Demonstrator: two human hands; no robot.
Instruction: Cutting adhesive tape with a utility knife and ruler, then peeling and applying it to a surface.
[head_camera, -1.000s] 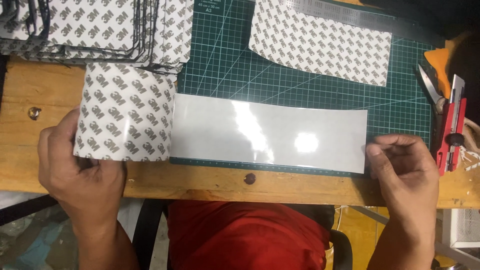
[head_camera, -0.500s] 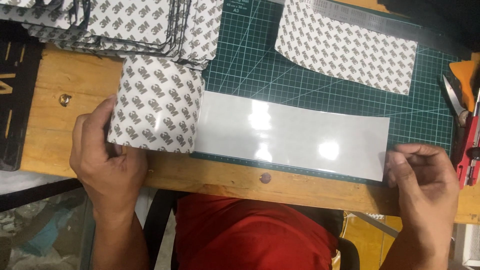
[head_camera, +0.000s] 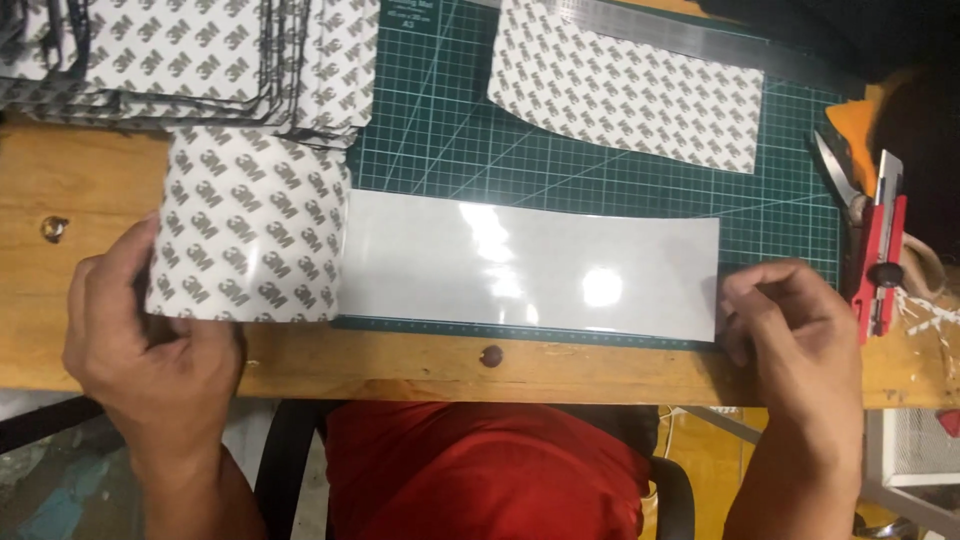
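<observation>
- While the view has shifted slightly since half a second ago, the glossy strip (head_camera: 530, 262) lies as before near the desk's (head_camera: 80, 200) front edge, long axis left to right.
- Left hand (head_camera: 150, 335) grasps its peeled patterned backing (head_camera: 245, 235); right hand (head_camera: 795, 335) pinches the strip's right end.
- Backing sheets (head_camera: 180, 55) are piled at the back-left corner.

Beyond the left hand (head_camera: 150, 340), the stack of patterned sheets (head_camera: 190, 60) is cut off by the top and left edges. Right of the right hand (head_camera: 790, 340), the scissors (head_camera: 838, 175) lie half in shadow, their handles hidden.
</observation>
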